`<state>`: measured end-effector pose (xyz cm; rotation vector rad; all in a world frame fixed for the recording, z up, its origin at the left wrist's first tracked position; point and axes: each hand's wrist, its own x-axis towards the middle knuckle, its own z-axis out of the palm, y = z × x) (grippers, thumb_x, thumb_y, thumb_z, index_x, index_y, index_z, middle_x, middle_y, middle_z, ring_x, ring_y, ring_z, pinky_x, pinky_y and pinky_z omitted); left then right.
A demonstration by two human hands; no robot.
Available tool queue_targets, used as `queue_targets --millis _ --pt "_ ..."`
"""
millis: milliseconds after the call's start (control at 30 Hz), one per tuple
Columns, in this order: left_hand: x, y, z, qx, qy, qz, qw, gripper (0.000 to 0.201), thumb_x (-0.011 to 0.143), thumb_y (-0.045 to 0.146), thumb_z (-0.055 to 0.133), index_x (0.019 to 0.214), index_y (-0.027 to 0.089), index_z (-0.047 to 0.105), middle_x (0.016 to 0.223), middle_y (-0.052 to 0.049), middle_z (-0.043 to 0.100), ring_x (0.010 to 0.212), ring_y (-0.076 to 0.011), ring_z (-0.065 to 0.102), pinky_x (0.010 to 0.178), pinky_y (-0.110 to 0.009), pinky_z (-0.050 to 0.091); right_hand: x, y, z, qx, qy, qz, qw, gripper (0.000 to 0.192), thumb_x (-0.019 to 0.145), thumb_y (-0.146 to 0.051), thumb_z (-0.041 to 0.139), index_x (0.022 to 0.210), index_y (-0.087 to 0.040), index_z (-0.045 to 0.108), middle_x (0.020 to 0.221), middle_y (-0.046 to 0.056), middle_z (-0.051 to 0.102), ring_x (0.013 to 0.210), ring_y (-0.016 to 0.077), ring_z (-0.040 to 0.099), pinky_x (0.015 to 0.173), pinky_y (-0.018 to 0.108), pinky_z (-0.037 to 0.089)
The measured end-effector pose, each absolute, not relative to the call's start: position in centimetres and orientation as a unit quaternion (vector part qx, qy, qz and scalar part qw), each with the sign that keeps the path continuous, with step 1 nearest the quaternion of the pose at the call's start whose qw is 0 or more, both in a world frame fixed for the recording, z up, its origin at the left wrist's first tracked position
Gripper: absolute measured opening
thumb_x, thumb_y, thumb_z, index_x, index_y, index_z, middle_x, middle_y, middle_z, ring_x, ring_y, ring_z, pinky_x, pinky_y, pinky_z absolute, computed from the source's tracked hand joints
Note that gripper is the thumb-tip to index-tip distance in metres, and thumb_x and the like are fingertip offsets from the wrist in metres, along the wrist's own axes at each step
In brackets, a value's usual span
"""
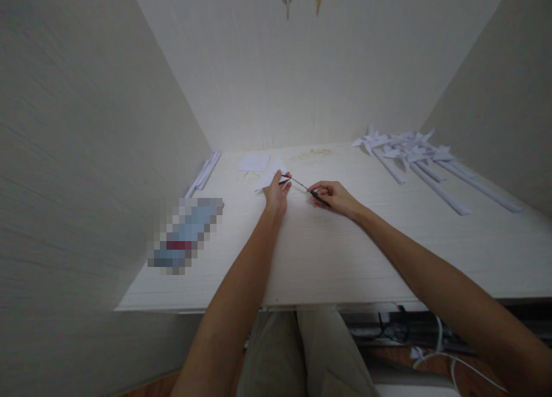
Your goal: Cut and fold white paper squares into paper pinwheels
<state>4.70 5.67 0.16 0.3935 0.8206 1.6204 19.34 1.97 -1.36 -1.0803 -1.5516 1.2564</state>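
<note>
- The left hand (276, 193) sits near the middle of the frame, its fingers pinched on a folded white paper (271, 177) that lies just above it on the bench (328, 253).
- The right hand (334, 195) is just to the right of the left one, fingers closed around the dark handles of a pair of scissors (305, 188) — the thin blades slant up and left, and their tip reaches the edge of the paper at the left thumb.
- A flat white sheet (254, 163) lies just above and left of the folded paper, close to the back wall.
- A few long paper strips (204, 174) rest along the left wall, upper left of the bench.
- In the upper right of the bench is a pile of folded paper shapes (399, 145) with long rolled paper sticks (440, 189) — these fan down and to the right, well apart from both hands.
- A blurred-out patch (186, 234) covers something at the left edge of the bench.
</note>
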Motion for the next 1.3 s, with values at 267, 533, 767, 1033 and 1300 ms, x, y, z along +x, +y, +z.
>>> queue_targets --millis 267,533,767,1033,1300 --pt "4.75 5.51 0.34 0.164 0.365 0.696 0.596 0.005 0.077 0.01 0.053 0.075 0.014 0.055 0.057 0.002 0.057 0.054 -0.0065 0.057 0.051 -0.016 0.04 19.41 1.97 -1.34 -0.43 -0.625 0.497 0.42 0.027 0.06 -0.027 0.06 0.083 -0.012 0.058 0.049 -0.004 0.049 0.041 0.0063 0.044 0.04 0.02 0.027" --pt "4.75 5.51 0.37 0.157 0.354 0.697 0.603 0.007 0.077 0.008 0.052 0.077 0.014 0.055 0.059 0.002 0.057 0.053 -0.0059 0.056 0.051 -0.016 0.04 19.33 1.84 -1.16 -0.414 -0.631 0.503 0.421 0.022 0.061 -0.024 0.059 0.08 -0.013 0.057 0.047 -0.006 0.047 0.038 0.0044 0.039 0.042 0.021 0.03" --pt "4.7 5.44 0.5 0.155 0.357 0.693 0.606 0.009 0.078 0.008 0.05 0.072 0.013 0.053 0.057 0.002 0.056 0.051 -0.0058 0.055 0.05 -0.015 0.039 19.48 2.17 -1.66 -0.414 -0.632 0.507 0.416 0.023 0.062 -0.024 0.06 0.081 -0.013 0.058 0.047 -0.006 0.047 0.038 0.0043 0.037 0.043 0.022 0.032" --pt "4.64 5.48 0.44 0.16 0.355 0.694 0.605 0.009 0.078 0.008 0.049 0.072 0.013 0.052 0.057 0.001 0.056 0.052 -0.0064 0.055 0.049 -0.015 0.039 19.53 2.16 -1.71 -0.416 -0.642 0.495 0.412 0.022 0.064 -0.025 0.06 0.082 -0.013 0.058 0.047 -0.006 0.048 0.037 0.0039 0.037 0.039 0.021 0.029" --pt "4.62 5.35 0.52 0.163 0.354 0.693 0.606 0.009 0.078 0.008 0.049 0.072 0.014 0.051 0.056 0.002 0.056 0.05 -0.0057 0.055 0.049 -0.015 0.039 19.59 2.22 -1.72 -0.417 -0.648 0.491 0.406 0.021 0.065 -0.024 0.059 0.082 -0.013 0.058 0.046 -0.006 0.048 0.037 0.0038 0.037 0.038 0.02 0.027"
